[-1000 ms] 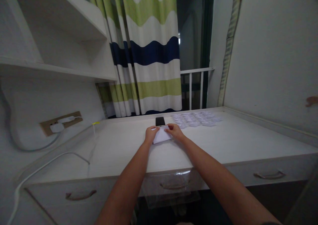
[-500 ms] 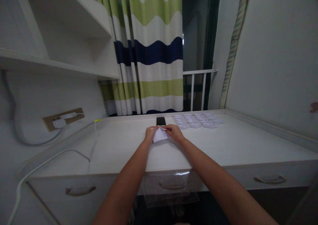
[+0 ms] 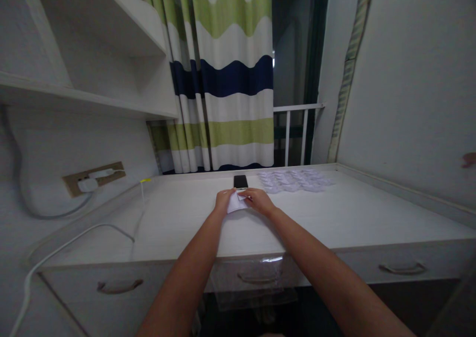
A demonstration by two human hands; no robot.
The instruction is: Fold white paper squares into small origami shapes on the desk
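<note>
Item one, we list a white paper [image 3: 235, 204], small and pale, partly hidden by fingers, held at the middle of the desk [image 3: 178, 223], toward its far side; whether its near edge touches the surface we cannot tell. Item two, the left hand [image 3: 223, 200], gripping the paper at its left edge, thumb toward the top. Item three, the right hand [image 3: 260, 199], pinching the paper at its far right part, where a flap appears turned over. Hazards attached to these, by our judgement: a flap pressed down askew would leave a crooked crease; a slack left grip could let the sheet twist under the right fingers; too hard a pull between the two could tear or crumple so thin a piece. Item four, a black phone-like slab [image 3: 240, 181], lying just beyond the fingertips; we judge that a knuckle or the paper's far edge might catch it, the gap being too small for us to read. Item five, a group of white folded pieces [image 3: 293, 181], in close rows far right of the hands; a sweep of the right hand could, we think, disorder them. Item six, a white cable [image 3: 107, 228], looping over the left end, well apart from the work and, we judge, little threat to it.
</note>
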